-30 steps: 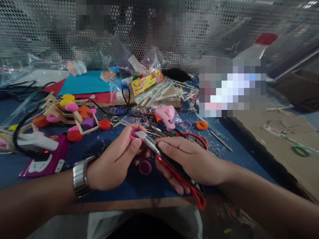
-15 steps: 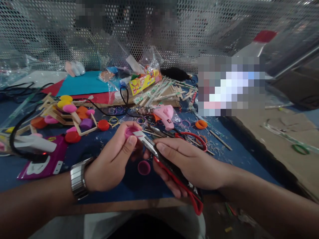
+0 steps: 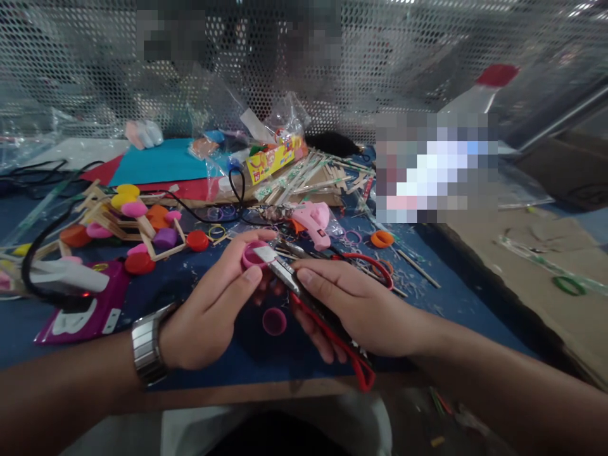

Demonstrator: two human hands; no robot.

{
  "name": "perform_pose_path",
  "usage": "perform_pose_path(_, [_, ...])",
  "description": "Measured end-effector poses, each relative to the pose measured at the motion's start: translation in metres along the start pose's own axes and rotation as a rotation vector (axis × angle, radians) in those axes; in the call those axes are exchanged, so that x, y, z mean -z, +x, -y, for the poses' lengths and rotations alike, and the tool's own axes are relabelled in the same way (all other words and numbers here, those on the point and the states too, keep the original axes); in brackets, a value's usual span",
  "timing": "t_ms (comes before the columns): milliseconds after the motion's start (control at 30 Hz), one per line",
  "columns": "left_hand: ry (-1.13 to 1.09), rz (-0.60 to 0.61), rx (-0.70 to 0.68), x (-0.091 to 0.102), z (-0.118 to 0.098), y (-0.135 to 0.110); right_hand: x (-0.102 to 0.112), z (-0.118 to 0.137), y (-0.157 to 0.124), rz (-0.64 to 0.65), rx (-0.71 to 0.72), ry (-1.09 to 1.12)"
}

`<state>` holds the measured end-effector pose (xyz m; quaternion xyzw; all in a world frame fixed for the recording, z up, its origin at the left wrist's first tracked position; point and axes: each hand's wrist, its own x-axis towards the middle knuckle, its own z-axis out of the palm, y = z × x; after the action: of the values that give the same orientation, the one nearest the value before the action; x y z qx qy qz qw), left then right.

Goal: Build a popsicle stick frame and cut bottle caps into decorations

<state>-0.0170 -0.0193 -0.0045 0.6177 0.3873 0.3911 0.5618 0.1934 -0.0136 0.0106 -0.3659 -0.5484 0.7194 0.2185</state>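
My left hand [image 3: 216,310] pinches a pink bottle cap [image 3: 247,256] between thumb and fingers, its open side partly facing me. My right hand [image 3: 365,304] is closed around a utility knife [image 3: 286,274] with a black body and red edging. Its blade lies against the cap's rim, at or just inside the opening. A second pink cap [image 3: 274,322] rests on the blue table below my hands. Behind the knife lie red-handled scissors [image 3: 386,278], partly hidden by my right hand.
Beyond my hands lies a pink glue gun [image 3: 313,223], with an orange cap [image 3: 382,239] to its right. Stick frames with coloured caps [image 3: 164,237] and a purple packet [image 3: 107,304] are at left. Cardboard [image 3: 513,253] covers the right side. Perforated metal [image 3: 266,57] stands behind.
The pink cap has turned so more of its opening shows. The knife's rear end has shifted up and slightly left, with its blade still at the cap.
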Motion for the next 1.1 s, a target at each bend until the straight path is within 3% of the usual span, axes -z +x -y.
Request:
perform_pose_path(100, [-0.051, 0.02, 0.002, 0.002, -0.001, 0.001, 0.003, 0.0, 0.001, -0.005, -0.006, 0.019])
perform_pose_path(233, [0.044, 0.026, -0.073, 0.005, -0.004, 0.006, 0.005, 0.001, 0.0, 0.003, -0.036, 0.078])
perform_pose_path(567, [-0.016, -0.096, -0.08, 0.004, -0.001, 0.01, 0.007, 0.001, -0.001, 0.026, -0.026, 0.09])
perform_pose_path(933, [0.255, -0.139, -0.122, 0.005, -0.001, 0.01, 0.0, -0.001, 0.0, 0.021, -0.018, 0.062])
perform_pose_path(1100, [0.232, -0.155, -0.109, 0.002, 0.0, 0.01, -0.003, -0.001, 0.001, 0.009, -0.031, 0.055])
